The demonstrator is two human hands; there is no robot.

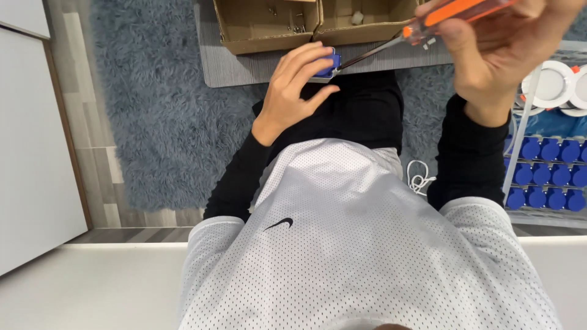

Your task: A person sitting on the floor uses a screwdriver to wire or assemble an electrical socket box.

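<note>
Fingers of our left hand (292,91) wrap a small blue part (328,65), a closed grip. Our right hand (507,46) clasps an orange-handled screwdriver (422,27), tip touching the part, near cardboard boxes (315,21).

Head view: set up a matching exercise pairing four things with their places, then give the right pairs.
1. orange-handled screwdriver
2. small blue plastic part
3. brown cardboard box
4. rows of blue round caps

A. far right, beside the right sleeve
B. top, on the grey mat
C. under the left hand
D. in the right hand

Pairs: 1-D, 2-C, 3-B, 4-A
</note>
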